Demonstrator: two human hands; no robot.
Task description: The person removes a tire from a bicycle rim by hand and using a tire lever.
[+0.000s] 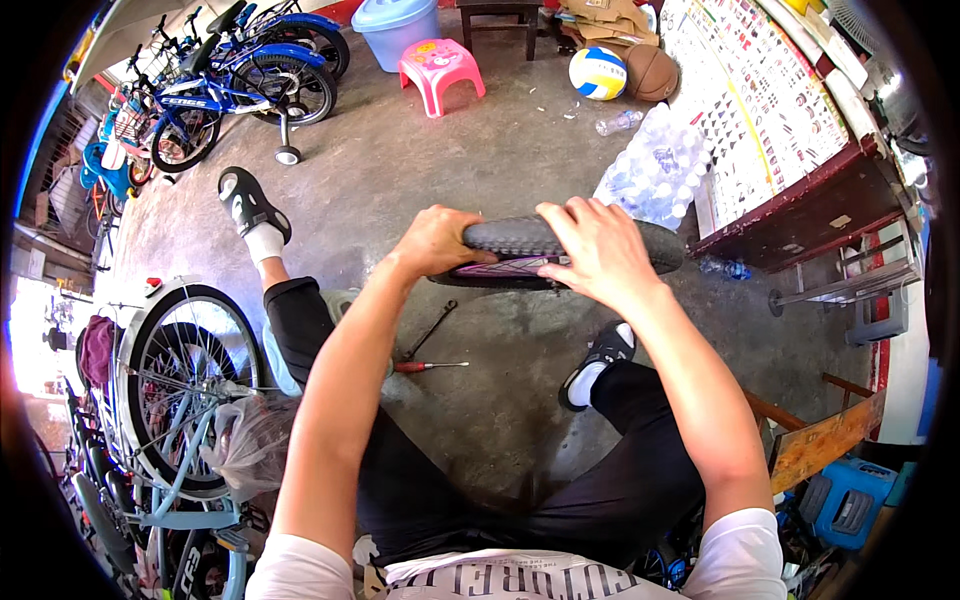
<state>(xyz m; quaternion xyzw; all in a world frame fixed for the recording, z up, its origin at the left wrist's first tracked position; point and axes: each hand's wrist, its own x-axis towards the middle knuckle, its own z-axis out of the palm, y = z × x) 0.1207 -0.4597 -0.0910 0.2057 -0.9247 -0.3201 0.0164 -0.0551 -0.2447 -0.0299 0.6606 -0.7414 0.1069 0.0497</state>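
A small bicycle wheel (498, 236) with a black treaded tyre and purple rim is held almost flat, tilted, between my knees above the floor. My left hand (435, 240) grips its left end, fingers wrapped over the tyre. My right hand (590, 245) grips the right part, fingertips over the top of the tyre and thumb at the near side by the rim. Below the wheel lie a dark wrench (432, 328) and a screwdriver with a red handle (410, 367) on the concrete floor (500, 400).
A pale blue bicycle (190, 440) stands close at my left; children's bikes (245, 95) at the back left. Beyond are a pink stool (440, 72), blue bucket (390, 35), two balls (597, 73), packed plastic bottles (660, 165), a display board (760, 110). A blue case (850, 500) sits at lower right.
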